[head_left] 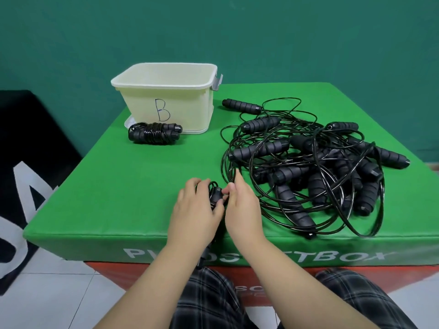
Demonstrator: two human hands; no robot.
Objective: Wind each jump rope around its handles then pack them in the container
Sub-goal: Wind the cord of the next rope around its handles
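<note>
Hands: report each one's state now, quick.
Left hand: grips the jump rope handles.
Right hand: pinches the rope cord at them.

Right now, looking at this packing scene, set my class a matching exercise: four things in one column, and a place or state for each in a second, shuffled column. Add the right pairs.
Column 1
1. cream container
2. wound jump rope
3. tangled ropes
4. left hand

Column 2
A. heaped loose on the right side of the green box
B. grips a pair of handles at the near edge
C. stands at the far left, marked with the letter B
D. lies bundled on the box, just in front of the container

Pairs: 1-C, 2-D, 3-A, 4-B
</note>
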